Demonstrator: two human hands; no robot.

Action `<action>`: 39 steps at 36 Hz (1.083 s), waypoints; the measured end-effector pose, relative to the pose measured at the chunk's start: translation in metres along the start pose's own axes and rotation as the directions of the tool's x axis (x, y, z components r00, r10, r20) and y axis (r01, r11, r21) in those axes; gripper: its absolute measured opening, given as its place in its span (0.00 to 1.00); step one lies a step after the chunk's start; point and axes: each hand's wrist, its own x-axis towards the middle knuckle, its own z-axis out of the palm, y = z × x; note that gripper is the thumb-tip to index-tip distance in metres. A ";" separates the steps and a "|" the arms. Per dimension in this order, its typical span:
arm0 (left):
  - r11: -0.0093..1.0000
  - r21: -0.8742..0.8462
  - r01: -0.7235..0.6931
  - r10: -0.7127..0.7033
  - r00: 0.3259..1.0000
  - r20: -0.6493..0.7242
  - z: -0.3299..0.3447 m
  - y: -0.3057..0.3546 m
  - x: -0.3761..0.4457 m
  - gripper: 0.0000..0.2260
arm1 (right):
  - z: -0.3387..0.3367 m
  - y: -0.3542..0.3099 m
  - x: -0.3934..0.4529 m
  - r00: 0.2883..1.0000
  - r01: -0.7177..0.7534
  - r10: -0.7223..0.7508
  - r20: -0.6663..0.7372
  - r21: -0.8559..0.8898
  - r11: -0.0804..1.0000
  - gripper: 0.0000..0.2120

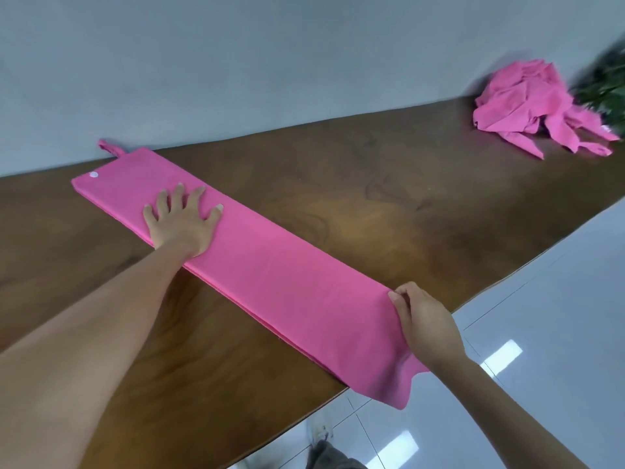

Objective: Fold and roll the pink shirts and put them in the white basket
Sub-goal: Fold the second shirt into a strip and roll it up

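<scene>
A pink shirt (270, 265), folded into a long narrow strip, lies diagonally across the brown wooden table (372, 191). Its far end reaches the wall and its near end hangs a little over the table's front edge. My left hand (182, 221) presses flat on the strip near its far end, fingers spread. My right hand (426, 323) pinches the strip's near end at the edge. A crumpled heap of pink shirts (527, 106) sits at the table's far right corner. No white basket is in view.
A grey wall (270, 62) runs along the table's back edge. Dark green foliage (605, 86) stands behind the heap at the right. White glossy floor tiles (558, 299) lie beyond the table's front edge, with a shoe and trouser leg at the bottom.
</scene>
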 end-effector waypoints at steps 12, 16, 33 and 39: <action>0.949 -0.068 0.308 -0.312 0.948 -0.061 0.005 0.005 -0.030 0.32 | -0.029 0.046 0.115 0.993 0.112 -0.119 -0.017 -0.234 0.966 0.23; 0.904 -0.088 0.417 -0.424 0.903 -0.067 0.007 0.009 -0.045 0.32 | -0.035 0.049 0.162 0.982 0.170 -0.185 -0.019 -0.313 0.934 0.25; 0.727 -0.180 0.663 -0.680 0.731 -0.053 0.013 0.029 -0.093 0.32 | -0.021 0.019 0.274 0.928 0.338 -0.373 0.005 -0.432 0.836 0.22; 0.720 -0.224 0.657 -0.681 0.731 -0.045 0.010 0.028 -0.094 0.31 | -0.016 0.025 0.283 0.893 0.385 -0.449 -0.039 -0.453 0.804 0.19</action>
